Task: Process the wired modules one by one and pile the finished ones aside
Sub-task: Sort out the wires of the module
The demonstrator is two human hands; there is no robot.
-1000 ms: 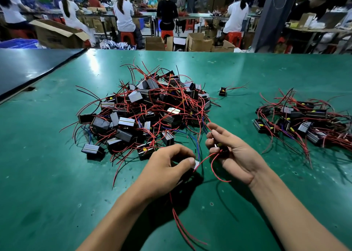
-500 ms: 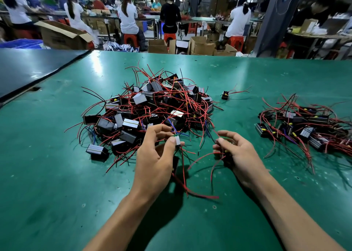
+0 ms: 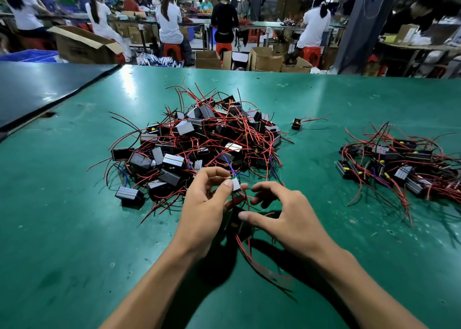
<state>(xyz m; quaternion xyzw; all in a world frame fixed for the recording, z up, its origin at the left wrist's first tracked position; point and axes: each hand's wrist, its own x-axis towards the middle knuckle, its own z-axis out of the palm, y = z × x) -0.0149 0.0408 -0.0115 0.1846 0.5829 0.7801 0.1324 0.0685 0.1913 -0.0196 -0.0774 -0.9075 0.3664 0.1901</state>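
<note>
While its red wires trail toward the near edge of the green table, one module is held just above the surface, a little nearer than the table's middle. The left hand pinches its pale end between thumb and curled fingers. The right hand sits just beside it, fingers hooked, thumb stretched toward the module's dark lower part. Red wire runs through that gap, but I cannot tell whether the hand has hold of it.

This looks like the working step on a single module, its leads being sorted out. The next move probably calls for the right hand to catch the loose wires cleanly, free of the heap, before the module goes right.

Just beyond the hands, the unprocessed heap fills the table's middle. The finished pile lies well apart by the right edge, and a stray module sits between them, farther back.

Much of the held module is hidden behind the left fingers. The finished pile is cut off at the right, and the workers beyond the far edge are too blurred to make out.
</note>
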